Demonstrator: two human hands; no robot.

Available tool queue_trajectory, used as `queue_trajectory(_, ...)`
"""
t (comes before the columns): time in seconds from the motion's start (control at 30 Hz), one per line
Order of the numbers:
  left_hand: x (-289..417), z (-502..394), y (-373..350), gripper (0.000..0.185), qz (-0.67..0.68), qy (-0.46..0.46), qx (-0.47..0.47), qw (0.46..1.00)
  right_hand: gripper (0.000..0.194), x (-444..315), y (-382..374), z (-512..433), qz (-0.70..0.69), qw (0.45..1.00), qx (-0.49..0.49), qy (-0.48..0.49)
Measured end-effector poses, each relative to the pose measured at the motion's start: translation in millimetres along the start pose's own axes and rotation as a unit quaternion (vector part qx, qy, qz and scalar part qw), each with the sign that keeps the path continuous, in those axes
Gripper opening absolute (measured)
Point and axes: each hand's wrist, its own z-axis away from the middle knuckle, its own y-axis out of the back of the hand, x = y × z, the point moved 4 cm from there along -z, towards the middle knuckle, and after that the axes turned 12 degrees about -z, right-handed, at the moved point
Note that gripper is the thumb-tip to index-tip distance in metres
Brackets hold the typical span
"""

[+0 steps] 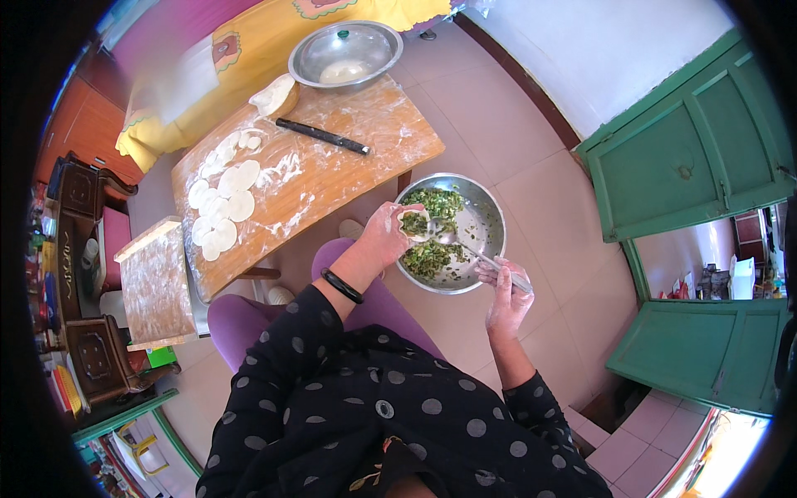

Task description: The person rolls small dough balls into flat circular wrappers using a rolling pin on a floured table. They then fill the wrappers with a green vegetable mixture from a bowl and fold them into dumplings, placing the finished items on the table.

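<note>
My left hand [387, 233], dusted with flour, holds a round dough wrapper [412, 215] with chopped green filling in it, over the left side of a steel bowl [492, 205]. The handle of a metal spoon [479, 254] is in my right hand [507, 292]; the spoon's head lies against the right edge of the wrapper. Beneath, chopped green filling [429, 260] sits in the bowl. Flat dough rounds [241, 205], several of them overlapping, lie on the floured wooden table [348, 180] to the left. A dark rolling pin [322, 136] rests farther back on it.
On the table's far edge stand a steel basin [299, 68] with dough [344, 71] under a clear lid, and a bowl [287, 103] draped with pale dough or cloth. A floured board [155, 286] is at the table's left end. Green cupboard doors [691, 149] stand at the right.
</note>
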Motion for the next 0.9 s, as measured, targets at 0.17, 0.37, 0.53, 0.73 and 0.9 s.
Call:
queue_trajectory(0.17,-2.6,2.3,-2.6,0.036,-0.002,0.034,0.001,0.999,0.026,7.1,-6.7,-3.6,-0.016,1.000,0.003,0.004)
queue_trajectory(0.37,-1.3,2.5,-2.8,0.032,-0.028,0.015,-0.021,0.999,0.024,19.5,-20.5,-2.1,-0.039,0.999,-0.007,-0.019)
queue_trajectory(0.53,1.9,5.7,6.6,0.030,-0.044,0.054,0.057,0.996,0.021,1.8,-10.6,0.2,-0.030,0.999,-0.017,0.016)
queue_trajectory(0.73,14.9,11.5,5.4,0.030,0.003,0.036,0.067,0.997,0.017,32.8,13.9,2.7,0.325,0.936,-0.077,0.115)
queue_trajectory(0.9,23.2,20.5,0.9,0.030,-0.001,0.022,0.030,0.999,0.024,98.4,11.6,34.4,0.533,0.767,-0.323,0.152)
